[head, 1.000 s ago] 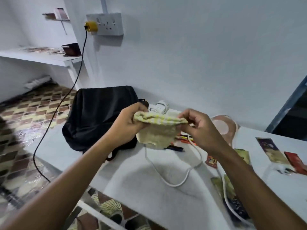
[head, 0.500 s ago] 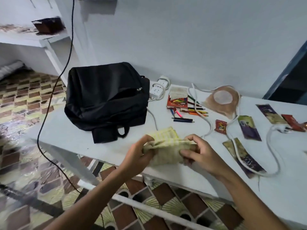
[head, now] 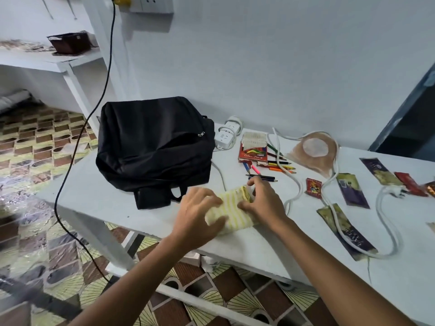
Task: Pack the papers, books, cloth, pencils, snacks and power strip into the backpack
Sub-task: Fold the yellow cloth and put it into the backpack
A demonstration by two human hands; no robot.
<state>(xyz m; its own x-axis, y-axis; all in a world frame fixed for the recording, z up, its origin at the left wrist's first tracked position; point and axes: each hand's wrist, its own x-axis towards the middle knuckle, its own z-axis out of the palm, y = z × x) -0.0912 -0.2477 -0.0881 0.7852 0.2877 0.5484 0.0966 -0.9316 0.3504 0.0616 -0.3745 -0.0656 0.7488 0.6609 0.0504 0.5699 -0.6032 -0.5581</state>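
A folded yellow-and-white striped cloth lies on the white table near its front edge. My left hand presses flat on its left part, and my right hand pinches its right end. The black backpack lies behind and to the left, its zip partly open. A white power strip sits at the backpack's right, its cable looping across the table. Coloured pencils and their red box lie behind the cloth. Snack packets are spread at the right.
A brown round pad rests against the wall. A black cord hangs from the wall socket down past the table's left end. A white shelf with a dark basket stands at the left. The floor is patterned tile.
Both hands lowered the cloth from chest height onto the table and folded it smaller. The view tilted down, showing more of the table and its items.
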